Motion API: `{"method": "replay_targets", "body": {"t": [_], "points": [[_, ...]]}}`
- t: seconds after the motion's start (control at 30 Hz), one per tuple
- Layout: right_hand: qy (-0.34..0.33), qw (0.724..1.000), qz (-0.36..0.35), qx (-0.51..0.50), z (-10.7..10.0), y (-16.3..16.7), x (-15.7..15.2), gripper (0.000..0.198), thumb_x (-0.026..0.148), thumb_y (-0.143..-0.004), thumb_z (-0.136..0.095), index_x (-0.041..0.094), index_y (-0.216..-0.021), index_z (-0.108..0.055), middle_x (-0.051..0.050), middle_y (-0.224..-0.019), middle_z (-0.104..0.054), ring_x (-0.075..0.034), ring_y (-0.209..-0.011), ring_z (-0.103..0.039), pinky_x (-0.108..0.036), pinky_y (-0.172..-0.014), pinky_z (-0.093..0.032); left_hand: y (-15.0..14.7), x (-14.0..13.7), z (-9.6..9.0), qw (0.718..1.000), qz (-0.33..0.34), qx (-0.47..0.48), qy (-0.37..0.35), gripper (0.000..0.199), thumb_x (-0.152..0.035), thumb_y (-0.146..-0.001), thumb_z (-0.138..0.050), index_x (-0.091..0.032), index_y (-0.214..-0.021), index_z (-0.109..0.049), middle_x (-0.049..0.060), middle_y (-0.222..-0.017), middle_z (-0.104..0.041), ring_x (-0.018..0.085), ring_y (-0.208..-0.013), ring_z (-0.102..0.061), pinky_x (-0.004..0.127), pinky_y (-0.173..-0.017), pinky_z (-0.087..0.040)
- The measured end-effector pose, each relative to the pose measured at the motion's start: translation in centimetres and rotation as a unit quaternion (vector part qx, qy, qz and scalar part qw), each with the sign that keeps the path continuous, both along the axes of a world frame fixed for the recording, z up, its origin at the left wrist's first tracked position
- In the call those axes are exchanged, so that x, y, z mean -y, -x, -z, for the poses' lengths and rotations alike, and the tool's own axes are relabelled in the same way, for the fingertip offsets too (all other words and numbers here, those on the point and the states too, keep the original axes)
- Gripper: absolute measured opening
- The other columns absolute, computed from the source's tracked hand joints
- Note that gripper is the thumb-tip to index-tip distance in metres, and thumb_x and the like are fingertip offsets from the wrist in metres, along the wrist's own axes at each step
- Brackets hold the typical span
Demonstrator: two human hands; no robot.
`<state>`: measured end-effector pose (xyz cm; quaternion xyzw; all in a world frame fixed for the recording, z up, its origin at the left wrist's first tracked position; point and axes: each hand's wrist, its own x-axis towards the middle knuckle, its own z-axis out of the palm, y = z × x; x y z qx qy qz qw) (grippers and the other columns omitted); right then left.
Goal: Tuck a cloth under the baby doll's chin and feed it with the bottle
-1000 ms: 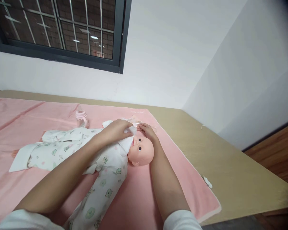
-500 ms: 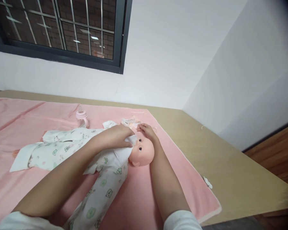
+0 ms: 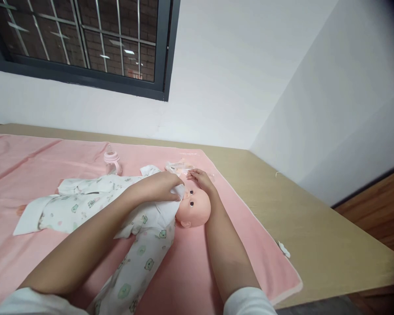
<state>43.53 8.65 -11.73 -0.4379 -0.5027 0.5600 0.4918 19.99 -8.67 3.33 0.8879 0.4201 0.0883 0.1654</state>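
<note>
Standing near the doll (image 3: 194, 211): pink bottle (image 3: 111, 162)

your light: bright, even | window (image 3: 118, 28): dark, small glare spots | soft shadow on your pink blanket (image 3: 190, 262) | right wall (image 3: 348, 105) greyer | top-right corner: black, blurred | edges stretched

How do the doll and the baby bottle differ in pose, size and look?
The doll lies face up, while the baby bottle stands upright. The doll is much larger than the bottle. The doll wears white clothes printed with small animals; the bottle is see-through with a pink collar and handle. The left hand grips white cloth by the doll's mouth; neither hand touches the bottle. Both are on the pink blanket.
</note>
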Motion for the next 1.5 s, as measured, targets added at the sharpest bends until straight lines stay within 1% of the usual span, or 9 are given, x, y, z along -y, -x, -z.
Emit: {"method": "replay_targets", "body": {"t": [0.13, 0.3, 0.6, 0.87, 1.1, 1.23, 1.33, 1.4, 1.5], "points": [[-0.001, 1.000, -0.003, -0.002, -0.1, 0.0, 0.1, 0.013, 0.007, -0.087, -0.059, 0.014, -0.085, -0.069, -0.003, -0.071, -0.073, -0.011, -0.068, -0.070, -0.025, -0.082, -0.059, 0.2, -0.3, -0.2, 1.000, -0.008, 0.007, -0.009, 0.006, -0.018, -0.080, -0.058, -0.017, -0.077, -0.063, 0.001, -0.076, -0.067, 0.018, -0.072, -0.059, 0.026, -0.061, -0.034], [-0.001, 1.000, 0.000, 0.004, -0.1, 0.1, 0.1, 0.004, 0.011, -0.084, -0.068, 0.015, -0.085, -0.069, -0.003, -0.073, -0.074, -0.012, -0.069, -0.070, -0.026, -0.083, -0.059, 0.5, -0.8, -0.1, 1.000, -0.006, 0.006, -0.014, 0.019, -0.017, -0.081, -0.059, -0.018, -0.094, -0.072, 0.004, -0.091, -0.073, 0.021, -0.084, -0.064, 0.026, -0.068, -0.038], [-0.010, 1.000, -0.008, 0.009, 0.3, -0.1, -0.2, 0.003, 0.014, -0.084, -0.068, 0.016, -0.086, -0.069, -0.003, -0.073, -0.074, -0.012, -0.070, -0.070, -0.025, -0.083, -0.058, 0.3, -1.2, 0.5, 0.997, -0.034, 0.030, -0.054, 0.015, -0.018, -0.083, -0.058, -0.017, -0.091, -0.070, 0.005, -0.093, -0.074, 0.022, -0.084, -0.066, 0.026, -0.067, -0.039], [-0.004, 1.000, -0.007, 0.010, 0.0, 0.0, -0.1, 0.004, 0.012, -0.084, -0.066, 0.016, -0.084, -0.068, -0.003, -0.071, -0.073, -0.012, -0.069, -0.070, -0.024, -0.081, -0.058, -0.1, -1.5, 1.2, 0.995, -0.019, 0.084, -0.058, 0.020, -0.018, -0.084, -0.057, -0.018, -0.097, -0.073, 0.003, -0.094, -0.075, 0.020, -0.082, -0.065, 0.026, -0.066, -0.040], [-0.003, 1.000, -0.005, 0.006, 0.0, 0.0, 0.0, 0.003, 0.013, -0.082, -0.068, 0.016, -0.083, -0.068, -0.003, -0.072, -0.074, -0.013, -0.070, -0.070, -0.025, -0.081, -0.058, 0.0, -2.2, 1.7, 0.992, -0.025, 0.103, -0.072, 0.021, -0.022, -0.084, -0.060, -0.018, -0.101, -0.073, 0.007, -0.099, -0.074, 0.024, -0.092, -0.066, 0.028, -0.076, -0.045], [-0.002, 1.000, -0.003, 0.009, -0.1, 0.0, 0.1, 0.005, 0.012, -0.085, -0.065, 0.016, -0.085, -0.069, -0.003, -0.073, -0.074, -0.011, -0.069, -0.069, -0.023, -0.080, -0.058, 0.2, -2.1, 1.5, 0.989, -0.012, 0.128, -0.069, 0.017, -0.021, -0.084, -0.058, -0.018, -0.095, -0.072, 0.003, -0.093, -0.073, 0.020, -0.083, -0.065, 0.027, -0.072, -0.042], [0.001, 1.000, 0.002, 0.004, -0.1, 0.0, 0.2, 0.007, 0.010, -0.085, -0.064, 0.016, -0.084, -0.069, -0.003, -0.073, -0.073, -0.011, -0.067, -0.069, -0.024, -0.080, -0.058, 0.2, -1.5, 1.0, 0.990, 0.007, 0.138, -0.025, 0.011, -0.022, -0.083, -0.057, -0.018, -0.086, -0.067, -0.001, -0.081, -0.068, 0.016, -0.071, -0.060, 0.025, -0.063, -0.038], [-0.001, 1.000, 0.000, 0.004, -0.1, 0.0, 0.2, 0.005, 0.011, -0.084, -0.067, 0.016, -0.084, -0.069, -0.003, -0.073, -0.073, -0.012, -0.067, -0.069, -0.025, -0.082, -0.058, 0.0, -0.9, 0.7, 0.991, 0.020, 0.129, -0.002, 0.007, -0.022, -0.081, -0.057, -0.018, -0.077, -0.060, -0.002, -0.073, -0.062, 0.015, -0.066, -0.055, 0.025, -0.058, -0.035], [-0.008, 1.000, -0.004, 0.006, 0.1, 0.0, 0.0, 0.005, 0.016, -0.082, -0.072, 0.016, -0.085, -0.069, -0.003, -0.071, -0.073, -0.013, -0.069, -0.070, -0.028, -0.085, -0.059, -0.5, -0.4, 0.5, 0.995, 0.025, 0.099, 0.005, 0.017, -0.021, -0.079, -0.058, -0.017, -0.066, -0.047, -0.002, -0.066, -0.052, 0.013, -0.060, -0.050, 0.025, -0.053, -0.031]]}}
